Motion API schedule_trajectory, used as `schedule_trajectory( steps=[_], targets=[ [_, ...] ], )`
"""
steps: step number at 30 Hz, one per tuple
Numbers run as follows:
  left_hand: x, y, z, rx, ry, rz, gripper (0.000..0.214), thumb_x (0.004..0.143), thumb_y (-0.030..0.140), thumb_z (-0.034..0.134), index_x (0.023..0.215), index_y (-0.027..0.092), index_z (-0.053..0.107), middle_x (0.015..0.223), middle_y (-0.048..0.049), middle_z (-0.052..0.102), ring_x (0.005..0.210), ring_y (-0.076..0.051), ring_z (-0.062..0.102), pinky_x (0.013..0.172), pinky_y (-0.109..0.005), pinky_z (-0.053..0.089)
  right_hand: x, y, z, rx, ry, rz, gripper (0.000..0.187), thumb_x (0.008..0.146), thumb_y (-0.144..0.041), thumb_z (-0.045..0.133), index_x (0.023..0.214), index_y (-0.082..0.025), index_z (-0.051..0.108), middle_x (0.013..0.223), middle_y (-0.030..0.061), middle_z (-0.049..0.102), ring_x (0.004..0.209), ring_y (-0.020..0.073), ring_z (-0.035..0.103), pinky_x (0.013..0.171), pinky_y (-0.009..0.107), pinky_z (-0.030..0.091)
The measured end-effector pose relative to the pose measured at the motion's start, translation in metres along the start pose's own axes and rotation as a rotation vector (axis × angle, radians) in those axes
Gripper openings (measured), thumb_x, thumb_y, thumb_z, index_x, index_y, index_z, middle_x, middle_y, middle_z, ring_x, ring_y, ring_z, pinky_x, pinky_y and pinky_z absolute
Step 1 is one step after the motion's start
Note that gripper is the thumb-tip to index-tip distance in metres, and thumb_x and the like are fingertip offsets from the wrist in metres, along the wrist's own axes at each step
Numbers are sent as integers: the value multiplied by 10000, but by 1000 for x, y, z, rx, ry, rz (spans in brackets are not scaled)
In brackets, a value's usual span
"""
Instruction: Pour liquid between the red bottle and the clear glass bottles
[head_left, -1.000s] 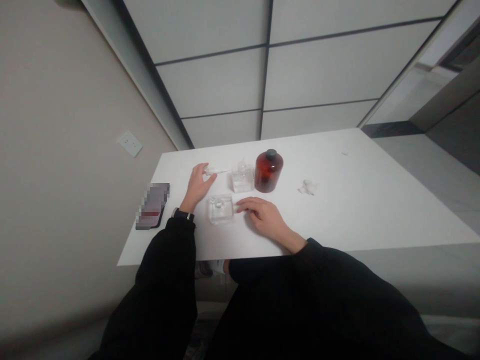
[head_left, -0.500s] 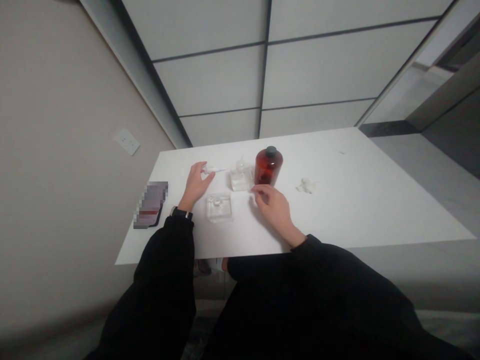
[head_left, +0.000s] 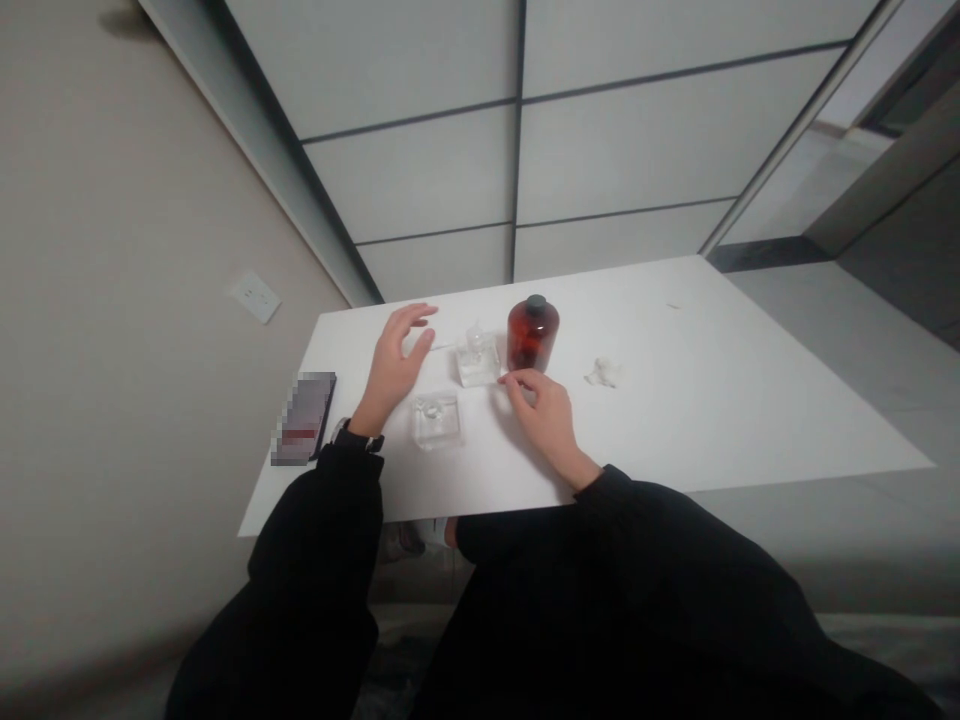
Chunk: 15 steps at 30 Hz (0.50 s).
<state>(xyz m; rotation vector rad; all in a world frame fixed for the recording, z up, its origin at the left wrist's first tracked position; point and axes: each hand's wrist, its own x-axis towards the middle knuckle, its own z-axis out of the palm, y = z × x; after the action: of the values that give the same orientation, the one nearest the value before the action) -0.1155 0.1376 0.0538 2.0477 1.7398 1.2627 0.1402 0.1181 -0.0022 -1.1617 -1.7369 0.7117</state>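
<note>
Two clear square glass vessels stand before you on the white counter [head_left: 712, 410]. The rear glass vessel [head_left: 478, 368] appears to carry its rounded glass top [head_left: 475, 340]; the front glass vessel [head_left: 437, 422] shows none. The amber bottle [head_left: 531, 337] stands upright, its dark cap [head_left: 535, 301] in place. How much work remains cannot be judged from this view. Your left hand [head_left: 397, 360] is spread and seems free, beside a slender pointed item [head_left: 442, 347] it partly hides. Your right hand [head_left: 544, 407] has fingertips bunched near the rear vessel's corner; whether they pinch anything, you cannot tell. No brand, label or writing is legible: the phone's [head_left: 307, 410] screen is pixelated.
</note>
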Motion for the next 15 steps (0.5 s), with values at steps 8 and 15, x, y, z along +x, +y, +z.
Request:
schedule_trajectory(
  steps=[8, 15],
  targets=[
    [35, 55, 12, 164, -556, 175, 367, 965, 293, 673, 1331, 274, 699, 1396, -51, 748, 1282, -267, 686, 1136, -443, 504, -1, -7, -14, 77, 77, -132, 407, 1064, -425, 457, 809, -240, 714, 859, 67, 776, 852, 253, 734, 811, 390, 532],
    [26, 75, 3, 268, -617, 156, 218, 948, 273, 713, 1164, 270, 741, 1161, -21, 813, 1036, -234, 734, 940, -356, 529, -4, -5, -27, 165, 102, -248, 310, 1061, -382, 492, 909, -232, 716, 915, 77, 780, 858, 245, 737, 811, 396, 571]
  ],
)
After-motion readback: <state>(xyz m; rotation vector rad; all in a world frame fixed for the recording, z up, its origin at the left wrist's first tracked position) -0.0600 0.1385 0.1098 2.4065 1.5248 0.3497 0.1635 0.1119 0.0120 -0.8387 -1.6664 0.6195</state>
